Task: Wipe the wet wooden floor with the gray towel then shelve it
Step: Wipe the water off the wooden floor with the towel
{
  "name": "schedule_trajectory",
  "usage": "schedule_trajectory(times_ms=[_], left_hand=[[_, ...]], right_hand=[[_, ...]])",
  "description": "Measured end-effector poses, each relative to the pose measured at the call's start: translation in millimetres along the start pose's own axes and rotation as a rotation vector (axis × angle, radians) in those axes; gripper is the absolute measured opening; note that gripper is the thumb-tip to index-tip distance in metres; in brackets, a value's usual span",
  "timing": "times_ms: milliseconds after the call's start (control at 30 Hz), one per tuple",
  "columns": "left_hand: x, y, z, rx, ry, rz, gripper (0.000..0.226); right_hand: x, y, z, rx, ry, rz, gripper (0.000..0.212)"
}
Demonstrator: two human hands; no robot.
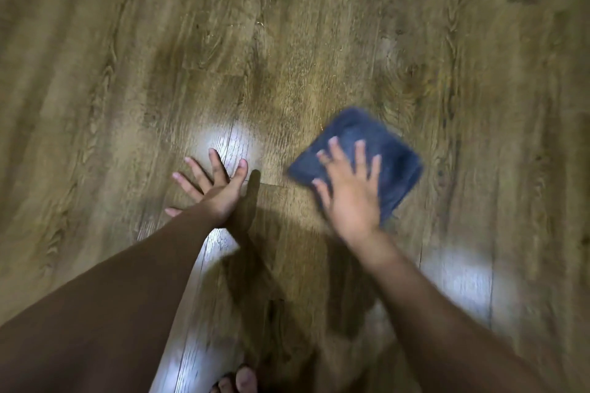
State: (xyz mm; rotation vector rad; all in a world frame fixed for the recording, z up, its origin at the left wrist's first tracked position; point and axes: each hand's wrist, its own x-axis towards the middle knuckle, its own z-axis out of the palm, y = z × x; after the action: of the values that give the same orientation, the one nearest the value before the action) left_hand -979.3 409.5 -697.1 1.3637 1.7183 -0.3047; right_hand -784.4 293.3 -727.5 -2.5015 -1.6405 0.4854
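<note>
At centre right, the towel [360,156] is pressed flat under the spread right hand [351,195], the splayed left hand [212,187] braced on the floor [287,41], where, seemingly wet, it could slip.

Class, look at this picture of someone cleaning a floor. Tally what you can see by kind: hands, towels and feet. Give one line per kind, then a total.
Hands: 2, the left hand flat on the wooden floor and the right hand pressing on the towel
Towels: 1, the gray towel, folded
Feet: 1, the toes at the bottom edge
Total: 4
</note>
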Motion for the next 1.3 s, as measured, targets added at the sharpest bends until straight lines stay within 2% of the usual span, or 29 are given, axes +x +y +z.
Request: schedule_trajectory(times_ms=[67, 167, 300, 400, 567, 667, 767, 900, 1000, 1100, 1200, 1267, 1300], left_hand=[[-3.2, 3.1, 3.4, 0.064, 0.071, 0.000, 0.081], [0.3, 0.6, 4.1, 0.095, 0.088, -0.016, 0.088], [6.6, -4.2, 2.0, 0.238, 0.062, 0.000, 0.093], [5.2, -6.5, 3.9, 0.226, 0.110, 0.033, 0.081], [3.6, -9.0, 1.5, 0.222, 0.093, 0.044, 0.069], [9.1, -13.1, -0.7, 0.244, 0.097, 0.047, 0.067], [17.4, -21.8, -20.2, 0.218, 0.047, 0.078, 0.062], [28.6, -33.9, -66.9, 0.261, 0.026, 0.219, 0.053], [35.4, -34.8, -99.0, 0.297, -0.083, 0.283, 0.050], [28.3, -37.7, -107.4, 0.359, -0.144, 0.368, 0.048], [21.3, -54.4, -93.0, 0.438, -0.081, 0.454, 0.048], [17.6, -73.0, -78.4, 0.487, -0.011, 0.478, 0.055], [14.5, -83.4, -70.7, 0.493, 0.022, 0.474, 0.061]], right_hand=[[-44.5, -42.8, 24.8, -0.078, -0.069, -0.198, 0.058], [-114.0, -87.6, 58.3, -0.203, -0.182, -0.450, 0.059], [-109.7, -70.1, 56.9, -0.266, -0.170, -0.609, 0.062], [-63.6, -39.7, 35.6, -0.275, -0.108, -0.487, 0.067], [21.4, 25.2, -2.4, -0.073, 0.011, 0.084, 0.063], [34.3, 38.4, -11.2, 0.023, 0.045, 0.151, 0.058], [20.5, 16.1, -4.2, 0.046, 0.069, 0.133, 0.054], [-14.8, -37.4, 8.7, 0.010, 0.023, -0.045, 0.053], [-55.1, -78.6, 29.5, -0.038, -0.078, -0.244, 0.056], [-90.2, -95.4, 51.5, -0.094, -0.112, -0.379, 0.058], [-98.6, -76.4, 59.7, -0.182, -0.092, -0.528, 0.073], [-89.0, -60.9, 57.5, -0.219, -0.072, -0.611, 0.086], [-81.6, -56.6, 54.8, -0.222, -0.061, -0.610, 0.085]])
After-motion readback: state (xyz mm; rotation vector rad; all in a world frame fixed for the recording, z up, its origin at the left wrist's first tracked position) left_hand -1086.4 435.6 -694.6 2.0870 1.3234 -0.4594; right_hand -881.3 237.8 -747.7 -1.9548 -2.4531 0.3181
